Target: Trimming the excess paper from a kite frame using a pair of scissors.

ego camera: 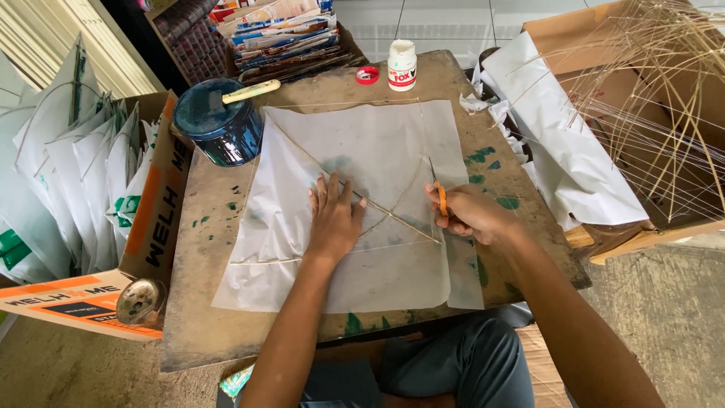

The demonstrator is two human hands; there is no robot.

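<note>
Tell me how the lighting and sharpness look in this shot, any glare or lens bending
Head view: soft, even daylight with faint shadows; mild glare on the white paper sheet; left hand and right hand with the scissors are sharp; wide-angle bending curves the table edges and corner boxes.

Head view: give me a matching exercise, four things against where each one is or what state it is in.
1 left hand
2 scissors
3 glue bottle
4 blue tin

A far table edge, red cap off beside it
B pressed flat on the thin white paper
C left of the paper, brush across its top
D in the right hand

1-B, 2-D, 3-A, 4-C
</note>
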